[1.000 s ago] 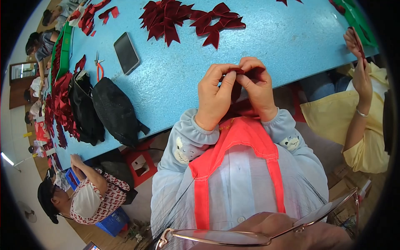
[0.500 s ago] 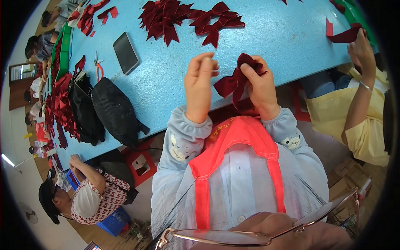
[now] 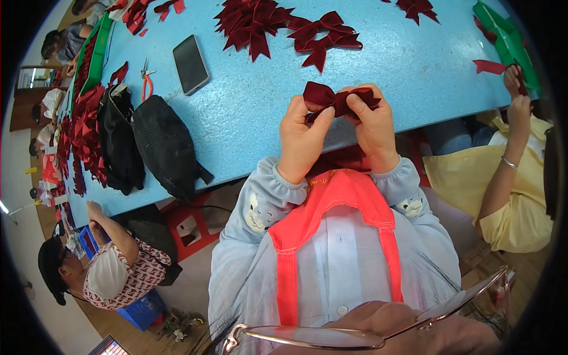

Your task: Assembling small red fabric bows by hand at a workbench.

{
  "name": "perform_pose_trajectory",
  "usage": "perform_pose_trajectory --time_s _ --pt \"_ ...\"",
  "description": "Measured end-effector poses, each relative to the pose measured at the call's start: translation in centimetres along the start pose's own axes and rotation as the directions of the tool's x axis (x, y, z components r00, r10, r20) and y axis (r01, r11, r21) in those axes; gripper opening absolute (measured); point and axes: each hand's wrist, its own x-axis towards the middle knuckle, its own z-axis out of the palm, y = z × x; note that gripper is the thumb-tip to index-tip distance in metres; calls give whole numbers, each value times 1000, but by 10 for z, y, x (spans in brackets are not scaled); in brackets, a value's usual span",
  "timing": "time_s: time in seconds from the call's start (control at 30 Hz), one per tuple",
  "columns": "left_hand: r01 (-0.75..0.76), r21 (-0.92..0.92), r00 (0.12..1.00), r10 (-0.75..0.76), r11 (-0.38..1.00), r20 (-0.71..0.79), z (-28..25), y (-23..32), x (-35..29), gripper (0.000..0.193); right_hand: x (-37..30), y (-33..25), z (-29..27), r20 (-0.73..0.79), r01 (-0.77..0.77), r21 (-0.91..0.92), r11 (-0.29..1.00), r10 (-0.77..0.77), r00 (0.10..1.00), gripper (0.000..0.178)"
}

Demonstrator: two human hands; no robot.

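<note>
A dark red velvet bow [image 3: 319,94] is held between both hands above the near edge of the blue table. My left hand [image 3: 303,133] pinches its left side, thumb pressed on the fabric. My right hand [image 3: 376,127] grips the right loop, with the thumb on top and the fingers behind. Part of the bow is covered by the fingers. Beyond the hands lie a loose group of finished-looking bows [image 3: 325,38] and a heaped pile of the same bows [image 3: 251,23].
A black phone [image 3: 191,65], orange-handled cutters [image 3: 147,83] and black mesh pouches [image 3: 165,145] lie left on the blue table [image 3: 236,118]. Red ribbon pieces [image 3: 89,130] and a green tray [image 3: 92,65] are farther left. At right, a co-worker in yellow [image 3: 509,195] handles ribbon beside another green tray [image 3: 509,38].
My left hand has moved right and closed on the bow, which is turned more level now. The co-worker at right has brought both hands together. The view has shifted slightly.
</note>
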Motion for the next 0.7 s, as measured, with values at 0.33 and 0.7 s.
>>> perform_pose_trajectory --time_s 0.33,0.7 --pt "219 -354 975 -215 909 51 6 13 0 17 -4 10 2 -78 59 112 992 -50 996 10" --pt "231 -341 973 -213 911 89 11 10 1 15 -12 8 10 -95 277 -127 953 -289 952 8"
